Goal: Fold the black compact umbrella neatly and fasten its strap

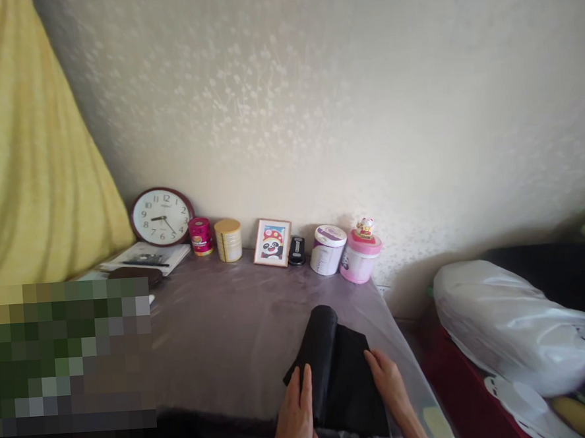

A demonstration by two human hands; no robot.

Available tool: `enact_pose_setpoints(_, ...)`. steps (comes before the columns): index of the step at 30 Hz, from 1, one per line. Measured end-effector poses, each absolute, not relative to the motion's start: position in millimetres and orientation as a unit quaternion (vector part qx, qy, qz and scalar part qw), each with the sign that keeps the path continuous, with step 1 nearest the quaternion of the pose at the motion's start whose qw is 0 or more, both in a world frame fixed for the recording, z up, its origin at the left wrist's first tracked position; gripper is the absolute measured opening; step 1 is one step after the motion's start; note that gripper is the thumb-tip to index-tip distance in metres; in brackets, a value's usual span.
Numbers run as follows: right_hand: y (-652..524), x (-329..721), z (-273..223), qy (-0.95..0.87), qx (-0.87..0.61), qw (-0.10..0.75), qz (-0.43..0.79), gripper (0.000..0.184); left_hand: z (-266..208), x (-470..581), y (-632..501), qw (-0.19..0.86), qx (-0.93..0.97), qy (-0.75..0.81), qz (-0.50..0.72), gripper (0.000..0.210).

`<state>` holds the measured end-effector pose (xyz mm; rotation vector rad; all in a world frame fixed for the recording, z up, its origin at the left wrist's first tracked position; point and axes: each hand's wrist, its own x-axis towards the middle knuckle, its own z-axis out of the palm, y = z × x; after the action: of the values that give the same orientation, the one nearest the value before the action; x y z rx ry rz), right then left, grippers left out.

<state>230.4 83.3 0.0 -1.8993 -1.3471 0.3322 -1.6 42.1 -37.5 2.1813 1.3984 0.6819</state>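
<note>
a pale patterned wall (316, 112) stands behind the grey-covered tabletop (220, 329). a white plastic bag (507, 325) sits off to the right. black fabric (354, 380), partly rolled, is at the tabletop's near right edge. the left hand (292, 417) rests straight, slightly parted fingers (307, 383) along the rolled part; the right hand (389, 379) pinches the fabric's right edge. by the wall are a clock (162, 220), a pink tub (359, 265) and a small figurine (365, 228) on its lid.

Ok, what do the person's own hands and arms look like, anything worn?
The left hand and right hand are gloveless, with no rings visible. The right forearm shows no sleeve or watch; the left forearm is cut off by the frame.
</note>
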Motion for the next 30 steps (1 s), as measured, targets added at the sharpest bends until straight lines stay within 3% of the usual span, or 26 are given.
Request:
enact_pose_setpoints(11, 88, 214, 13, -0.511, -0.729, 0.427, 0.157, 0.040, -38, -1, 44, 0.234, 0.791, 0.506, 0.249, 0.101)
enact_pose_setpoints(18, 90, 196, 36, -0.491, -0.700, 0.448, 0.259, 0.040, -37, -2, 43, 0.242, 0.789, 0.510, 0.242, 0.103)
enact_pose_setpoints(30, 131, 150, 44, -0.551, -0.687, 0.440, 0.175, 0.039, -42, 1, 45, 0.218, 0.792, 0.519, 0.236, 0.100)
